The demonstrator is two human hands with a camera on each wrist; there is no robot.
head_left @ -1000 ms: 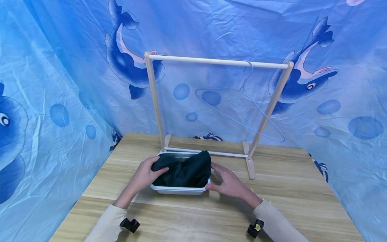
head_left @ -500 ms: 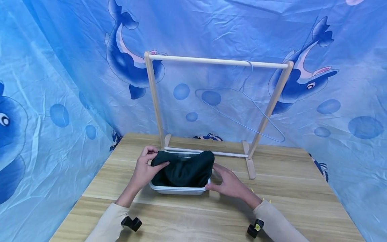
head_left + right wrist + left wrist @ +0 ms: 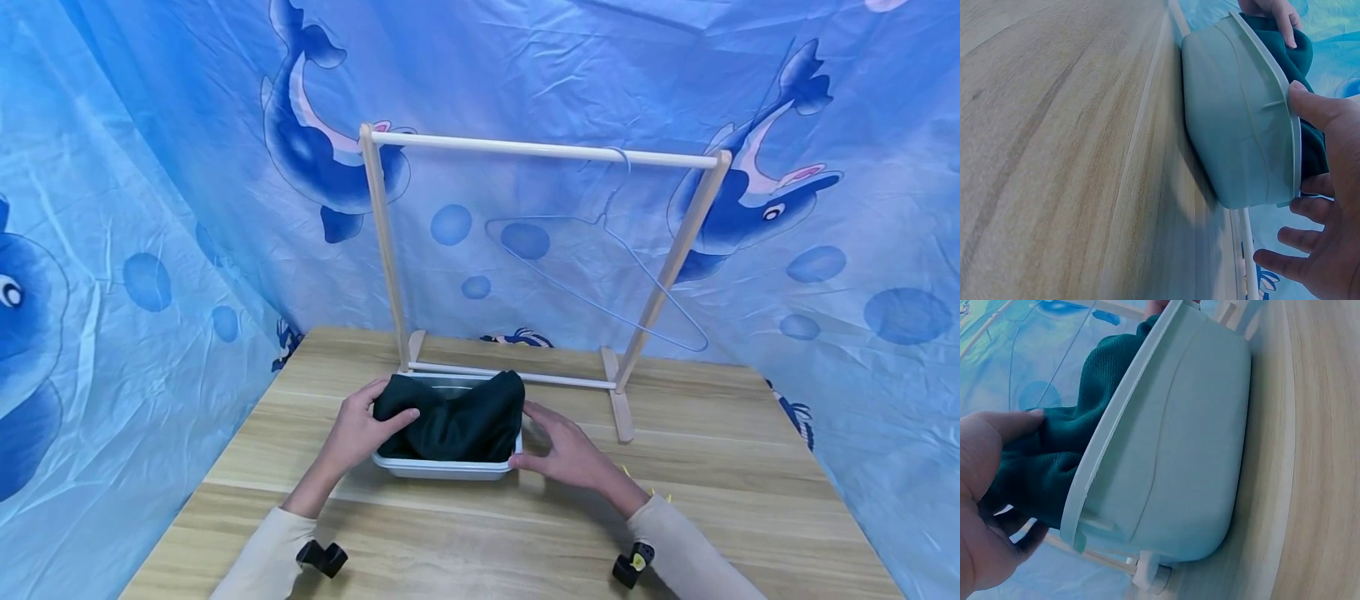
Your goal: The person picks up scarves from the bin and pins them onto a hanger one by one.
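Observation:
A dark green folded cloth (image 3: 457, 425) with a finely ribbed weave lies bunched in a pale plastic basin (image 3: 447, 472), its two ends rising above the rim. My left hand (image 3: 357, 432) pinches the cloth's left end, thumb on top and fingers behind it, as the left wrist view shows. At the basin's right side is my right hand (image 3: 564, 450). Its thumb touches the rim in the right wrist view, while the other fingers spread loosely beside the basin and the cloth's right end. The bottom of the basin is hidden under the cloth.
Behind the basin stands a wooden rack (image 3: 525, 148) with a lower crossbar. A thin wire hanger (image 3: 603, 221) hangs toward the right end of its top rail. The wooden table (image 3: 480, 533) meets a blue dolphin-print curtain (image 3: 465, 275) at the back and sides.
The left hand lifted the cloth's left end slightly, its fingers shifting, and has settled again with the thumb across it. The cloth's right end bulged right and came back; the right hand stayed nearly still.

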